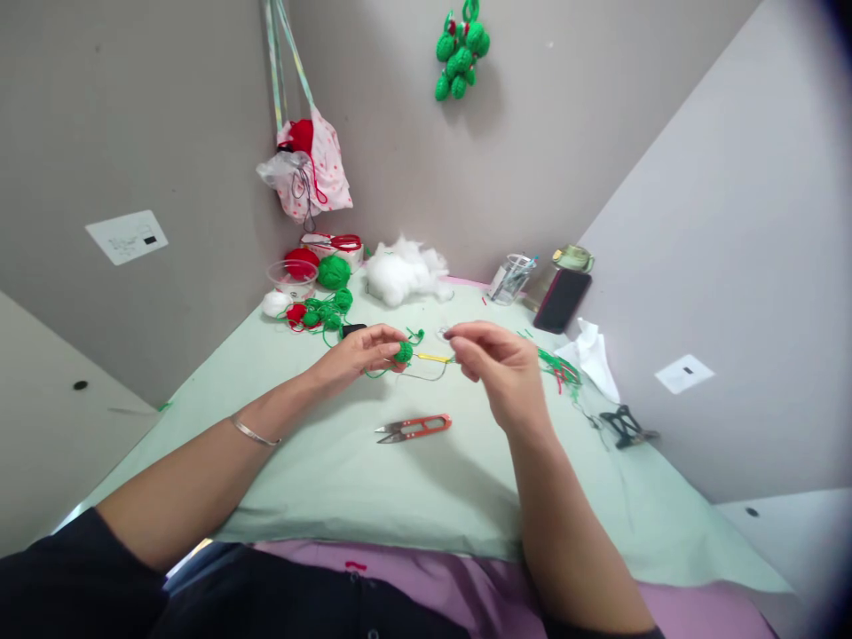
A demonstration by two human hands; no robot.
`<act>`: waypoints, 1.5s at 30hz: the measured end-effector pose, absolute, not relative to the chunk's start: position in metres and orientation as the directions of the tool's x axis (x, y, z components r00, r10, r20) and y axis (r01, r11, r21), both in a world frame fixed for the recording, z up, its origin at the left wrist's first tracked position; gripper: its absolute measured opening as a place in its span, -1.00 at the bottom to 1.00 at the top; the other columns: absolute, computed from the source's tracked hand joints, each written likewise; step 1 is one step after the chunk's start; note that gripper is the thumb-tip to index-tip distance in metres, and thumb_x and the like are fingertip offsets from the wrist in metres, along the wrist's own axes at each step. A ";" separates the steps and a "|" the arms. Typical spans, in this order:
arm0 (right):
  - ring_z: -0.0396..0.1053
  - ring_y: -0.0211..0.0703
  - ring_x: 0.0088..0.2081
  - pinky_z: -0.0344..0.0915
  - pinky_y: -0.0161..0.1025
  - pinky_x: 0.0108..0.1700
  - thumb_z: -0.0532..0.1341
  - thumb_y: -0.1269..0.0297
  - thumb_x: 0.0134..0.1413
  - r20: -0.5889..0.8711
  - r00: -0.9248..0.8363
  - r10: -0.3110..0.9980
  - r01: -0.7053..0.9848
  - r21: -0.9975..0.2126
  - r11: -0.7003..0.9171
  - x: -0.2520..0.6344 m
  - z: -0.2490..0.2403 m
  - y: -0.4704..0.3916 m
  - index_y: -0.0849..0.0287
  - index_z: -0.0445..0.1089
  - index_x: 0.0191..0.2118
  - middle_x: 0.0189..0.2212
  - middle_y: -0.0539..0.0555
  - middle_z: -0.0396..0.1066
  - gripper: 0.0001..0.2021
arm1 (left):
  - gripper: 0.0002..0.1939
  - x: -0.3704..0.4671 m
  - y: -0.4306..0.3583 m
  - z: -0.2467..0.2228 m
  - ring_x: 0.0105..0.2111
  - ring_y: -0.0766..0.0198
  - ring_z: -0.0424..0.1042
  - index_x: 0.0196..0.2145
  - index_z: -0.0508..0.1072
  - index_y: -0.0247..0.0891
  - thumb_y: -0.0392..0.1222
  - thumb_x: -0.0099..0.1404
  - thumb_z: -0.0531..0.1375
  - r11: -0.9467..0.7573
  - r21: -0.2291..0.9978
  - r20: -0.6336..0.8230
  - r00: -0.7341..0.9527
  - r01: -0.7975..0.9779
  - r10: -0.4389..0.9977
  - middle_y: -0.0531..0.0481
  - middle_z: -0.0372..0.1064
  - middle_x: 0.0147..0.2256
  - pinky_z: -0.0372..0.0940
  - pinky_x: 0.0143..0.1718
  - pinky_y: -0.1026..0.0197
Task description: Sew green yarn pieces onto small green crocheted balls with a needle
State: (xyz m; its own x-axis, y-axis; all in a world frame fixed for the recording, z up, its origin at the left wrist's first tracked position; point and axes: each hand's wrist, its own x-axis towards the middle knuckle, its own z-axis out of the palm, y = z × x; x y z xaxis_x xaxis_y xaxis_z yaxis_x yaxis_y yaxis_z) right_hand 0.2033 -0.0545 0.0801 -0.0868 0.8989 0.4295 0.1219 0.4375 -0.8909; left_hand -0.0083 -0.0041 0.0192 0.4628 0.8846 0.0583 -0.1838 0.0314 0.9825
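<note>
Between the thumb and fingers of my left hand [376, 348] is a small green crocheted ball [404, 352]. My right hand [496, 355] is raised to the right of it, thumb and forefinger pinched together; whatever they grip is too small to make out. A crochet hook with a yellow handle [432, 358] lies between the hands, beside a thin grey strand [426, 378] that curves near the ball. Just behind sits a curled green yarn piece [416, 336]. Closer to me, orange-handled thread snips [416, 429] rest on the pale green cloth [333, 497], blades pointing left.
Green yarn balls [334, 272], red yarn [302, 263] and a tub [293, 282] crowd the back left. White stuffing [403, 271] is at the back. To the right are a clear cup [511, 280], a phone [563, 301], yarn scraps [559, 366], tissue [591, 359] and a black clip [626, 428].
</note>
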 end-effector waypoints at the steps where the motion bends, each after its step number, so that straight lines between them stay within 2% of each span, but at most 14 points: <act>1: 0.20 -0.30 -0.52 0.16 -0.29 -0.51 0.29 0.19 0.06 0.429 -0.110 0.897 0.193 -0.876 0.443 0.199 0.077 -0.055 0.10 0.52 -0.32 -0.49 0.00 0.37 -0.87 | -0.60 -0.009 -0.004 0.019 -0.25 0.17 0.52 -0.12 0.44 -0.27 -0.01 0.15 0.32 0.023 0.980 0.071 0.456 -0.197 0.887 -0.10 0.49 -0.19 0.35 -0.07 0.07; 7: 0.21 -0.28 -0.52 0.15 -0.28 -0.43 0.19 0.29 0.12 0.457 -0.200 0.867 0.489 -0.720 0.493 0.185 0.059 -0.054 0.14 0.48 -0.33 -0.52 0.00 0.33 -0.88 | -0.65 -0.010 -0.005 0.023 -0.24 0.21 0.51 -0.16 0.45 -0.26 -0.07 0.14 0.34 -0.009 0.972 0.111 0.425 -0.234 0.899 -0.05 0.49 -0.21 0.33 -0.06 0.12; 14: 0.23 -0.27 -0.53 0.13 -0.29 -0.43 0.17 0.34 0.11 0.396 -0.232 0.888 0.587 -0.671 0.453 0.184 0.055 -0.052 0.15 0.47 -0.35 -0.55 -0.01 0.35 -0.88 | -0.67 -0.011 -0.006 0.025 -0.23 0.20 0.51 -0.16 0.45 -0.25 -0.09 0.14 0.34 -0.029 0.974 0.122 0.414 -0.224 0.902 -0.04 0.48 -0.20 0.31 -0.11 0.15; 25: 0.19 -0.30 -0.54 0.10 -0.33 -0.44 0.17 0.33 0.10 0.366 -0.219 0.905 0.589 -0.690 0.421 0.183 0.053 -0.053 0.18 0.47 -0.33 -0.58 -0.04 0.31 -0.87 | -0.60 -0.012 -0.006 0.026 -0.24 0.22 0.48 -0.13 0.44 -0.28 -0.07 0.11 0.36 -0.049 0.985 0.112 0.403 -0.163 0.908 -0.02 0.47 -0.24 0.26 -0.17 0.20; 35: 0.16 -0.31 -0.53 0.12 -0.33 -0.44 0.16 0.31 0.11 0.302 -0.218 0.928 0.400 -0.840 0.367 0.179 0.048 -0.047 0.19 0.43 -0.32 -0.58 -0.05 0.26 -0.88 | -0.66 -0.009 -0.005 0.017 -0.23 0.22 0.50 -0.15 0.44 -0.27 -0.13 0.13 0.36 0.118 0.930 0.069 0.482 -0.347 0.873 -0.06 0.49 -0.21 0.28 -0.07 0.15; 41: 0.24 -0.30 -0.54 0.21 -0.32 -0.44 0.17 0.29 0.09 0.277 -0.156 0.948 0.365 -0.876 0.316 0.175 0.043 -0.044 0.17 0.33 -0.40 -0.56 -0.05 0.31 -0.90 | -0.69 -0.002 -0.010 0.017 -0.22 0.24 0.45 -0.17 0.44 -0.27 -0.16 0.14 0.34 -0.047 0.957 0.169 0.420 -0.286 0.892 -0.03 0.46 -0.23 0.28 -0.09 0.16; 45: 0.37 -0.26 -0.47 0.28 -0.31 -0.40 0.14 0.31 0.11 0.299 -0.197 0.934 0.358 -0.865 0.353 0.177 0.037 -0.042 0.13 0.24 -0.28 -0.41 -0.02 0.37 -0.94 | -0.70 0.003 -0.012 0.016 -0.20 0.25 0.42 -0.20 0.44 -0.28 -0.19 0.11 0.35 -0.207 0.963 0.256 0.339 -0.175 0.905 -0.01 0.44 -0.26 0.27 -0.10 0.18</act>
State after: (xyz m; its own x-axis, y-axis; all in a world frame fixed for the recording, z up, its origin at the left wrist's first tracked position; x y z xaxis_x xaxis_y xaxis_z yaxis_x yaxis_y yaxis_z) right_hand 0.1765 -0.0423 0.0374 -0.1972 0.9335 0.2994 0.3577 0.3528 -0.8646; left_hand 0.0030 -0.0124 0.0160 0.3394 0.9052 0.2559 -0.1747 -0.2067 0.9627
